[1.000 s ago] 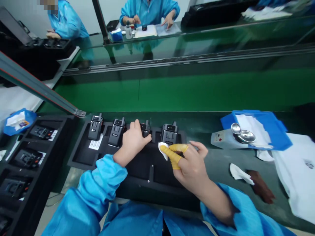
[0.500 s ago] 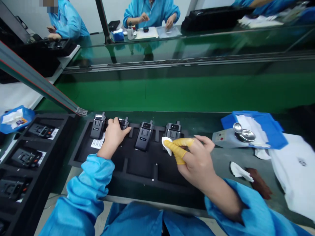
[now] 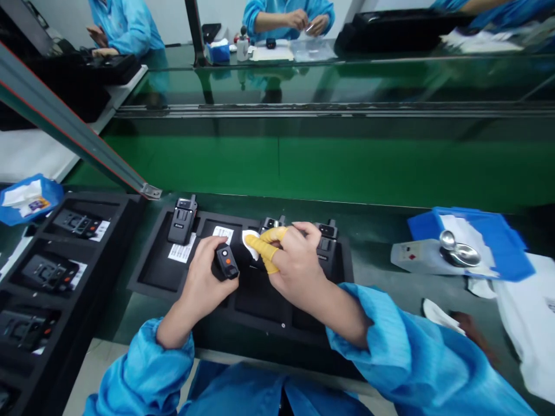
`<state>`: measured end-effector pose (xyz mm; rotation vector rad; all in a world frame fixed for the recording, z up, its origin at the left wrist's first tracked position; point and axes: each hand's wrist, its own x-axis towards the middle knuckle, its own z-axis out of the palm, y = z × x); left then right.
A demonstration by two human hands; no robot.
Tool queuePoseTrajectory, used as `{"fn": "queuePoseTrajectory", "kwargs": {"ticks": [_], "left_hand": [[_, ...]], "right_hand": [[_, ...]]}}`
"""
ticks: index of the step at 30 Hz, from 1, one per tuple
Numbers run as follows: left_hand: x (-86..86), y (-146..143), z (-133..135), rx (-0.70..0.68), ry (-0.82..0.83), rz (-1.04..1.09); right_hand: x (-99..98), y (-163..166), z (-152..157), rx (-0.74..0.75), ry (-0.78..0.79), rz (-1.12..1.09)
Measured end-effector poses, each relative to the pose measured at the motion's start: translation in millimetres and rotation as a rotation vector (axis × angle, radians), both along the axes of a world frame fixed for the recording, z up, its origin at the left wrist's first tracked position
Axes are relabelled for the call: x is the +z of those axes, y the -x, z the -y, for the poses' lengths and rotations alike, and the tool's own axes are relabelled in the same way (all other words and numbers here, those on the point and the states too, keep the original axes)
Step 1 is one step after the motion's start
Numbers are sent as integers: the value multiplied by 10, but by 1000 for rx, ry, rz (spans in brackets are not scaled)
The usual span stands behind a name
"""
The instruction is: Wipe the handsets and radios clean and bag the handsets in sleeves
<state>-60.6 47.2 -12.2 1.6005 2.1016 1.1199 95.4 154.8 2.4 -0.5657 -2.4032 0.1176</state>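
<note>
My left hand is wrapped round a black handheld device, whose end with an orange button faces up toward me. My right hand, with yellow finger cots on some fingers, pinches a folded white wipe just right of that device. Both hands are over a black foam tray. Another black device with a stub antenna leans at the tray's left end by a white label sheet. Two more stand behind my right hand, partly hidden, one of them at the right.
A second tray of devices lies at the left, beside a blue bin. At the right are another blue bin, a white bottle with a metal cup, a brown cloth and white sheets. Co-workers in blue sit beyond the green partition.
My left hand has lifted a device from the tray's back edge and brought it nearer, turned end-up. My right hand has moved left with the wipe, close to that device.
</note>
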Motion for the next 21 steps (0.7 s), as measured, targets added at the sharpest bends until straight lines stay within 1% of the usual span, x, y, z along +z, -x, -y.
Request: {"fn": "queuePoseTrajectory", "kwargs": {"ticks": [3, 6, 9, 12, 14, 16, 19, 21], "left_hand": [[-29, 17, 9, -21, -10, 20], [-36, 36, 16, -33, -12, 42], [-29, 53, 24, -36, -11, 44], [-21, 63, 23, -40, -14, 27], [-13, 64, 15, -40, -17, 24], [-5, 65, 9, -30, -14, 24], [2, 71, 10, -22, -7, 19], [3, 78, 19, -32, -6, 18]], "right_hand": [[-20, 166, 42, 108, -24, 25], [-58, 251, 67, 189, -50, 49], [-78, 260, 70, 233, -58, 36], [-61, 226, 46, 273, -90, -26], [-41, 201, 17, 263, -125, -51], [-24, 185, -13, 214, -147, -49], [-8, 194, -25, 137, -135, -61], [4, 224, 7, 150, -124, -88]]}}
